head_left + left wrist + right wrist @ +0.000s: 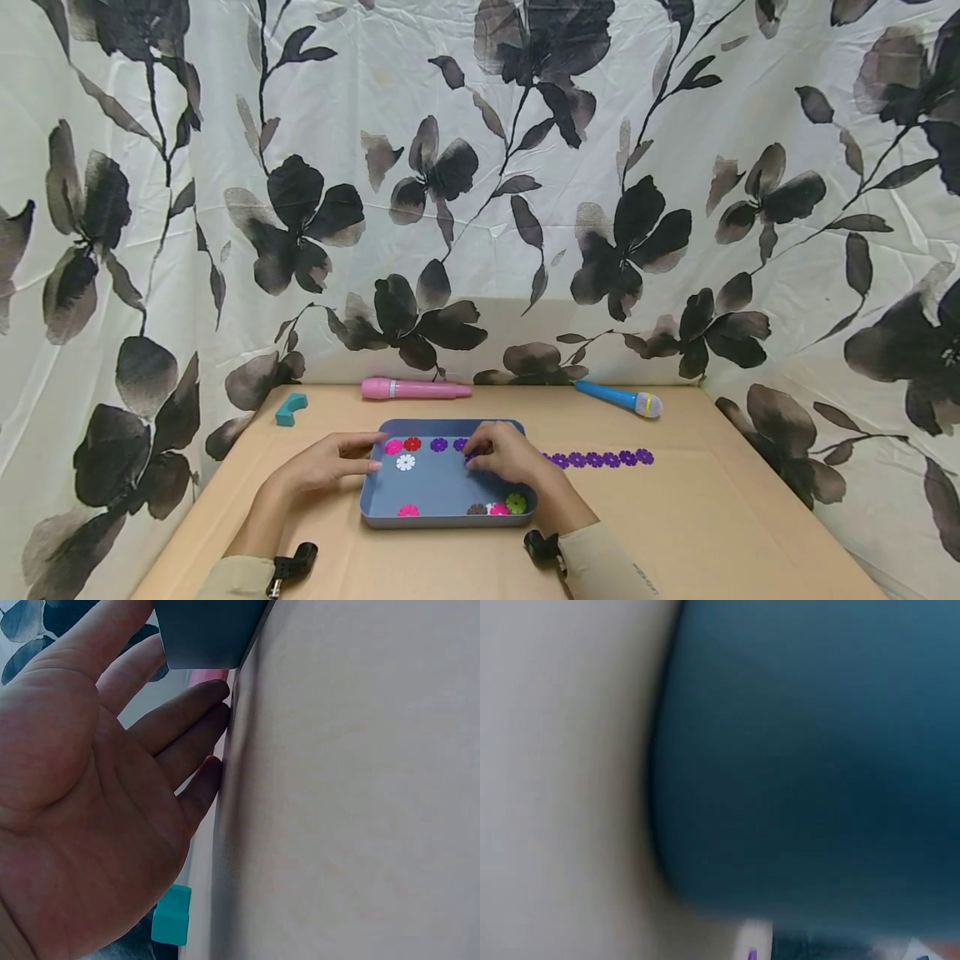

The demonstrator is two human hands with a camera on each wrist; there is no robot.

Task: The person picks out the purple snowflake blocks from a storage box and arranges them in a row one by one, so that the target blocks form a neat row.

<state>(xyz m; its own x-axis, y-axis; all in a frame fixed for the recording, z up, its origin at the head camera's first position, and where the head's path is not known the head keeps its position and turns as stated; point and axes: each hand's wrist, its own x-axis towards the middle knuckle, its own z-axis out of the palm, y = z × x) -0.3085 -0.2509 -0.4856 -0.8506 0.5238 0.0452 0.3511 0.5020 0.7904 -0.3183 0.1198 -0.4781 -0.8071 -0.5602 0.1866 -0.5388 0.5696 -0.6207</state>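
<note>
A blue-grey tray [442,522] holds several flower-shaped discs in purple, pink, red, white, brown and green. My left hand [322,461] touches the tray's left wall with its thumb and fingertips. In the left wrist view, the fingers of my left hand [105,772] are spread beside the tray wall [210,637]. Over the tray's right half, my right hand [506,454] has its thumb and fingers bent together at a purple flower disc [470,455], partly hidden under them. The tray's outer wall [802,765] fills most of the right wrist view, hiding the fingers.
A row of linked purple flower discs [594,459] lies on the table right of the tray. Behind stand a pink toy microphone [416,389] and a blue microphone [618,400]. A teal block [291,409] sits at the back left; a floral curtain [480,208] rises behind the table.
</note>
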